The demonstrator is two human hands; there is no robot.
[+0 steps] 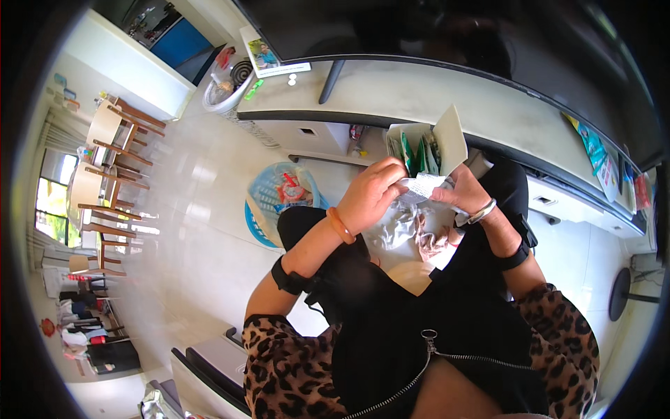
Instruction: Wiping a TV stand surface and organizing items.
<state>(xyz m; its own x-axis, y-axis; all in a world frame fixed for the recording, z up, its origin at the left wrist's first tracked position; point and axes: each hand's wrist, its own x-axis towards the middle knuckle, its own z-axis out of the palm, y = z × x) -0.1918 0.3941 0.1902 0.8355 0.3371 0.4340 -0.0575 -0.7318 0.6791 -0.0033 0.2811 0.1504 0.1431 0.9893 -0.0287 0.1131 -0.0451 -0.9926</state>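
Note:
Both my hands meet in front of me above my lap. My left hand (374, 194) pinches the left edge of a small clear packet with a white printed label (425, 184). On the other side, the thumb of my right hand (466, 193) presses on the same packet. Just beyond them is an open cream box (451, 140), its flap raised and several green-and-white sachets (419, 154) upright inside. What supports the box is hidden. Crumpled white plastic (398, 225) and a brown crinkled piece (432, 238) lie between my legs, below the hands.
A blue plastic basket (256, 209) with mixed items stands on the floor at left. Ahead is a long TV cabinet (387, 86) under a large television (445, 31). A white bin (230, 94) stands past its left end. Chairs (110, 136) are further left.

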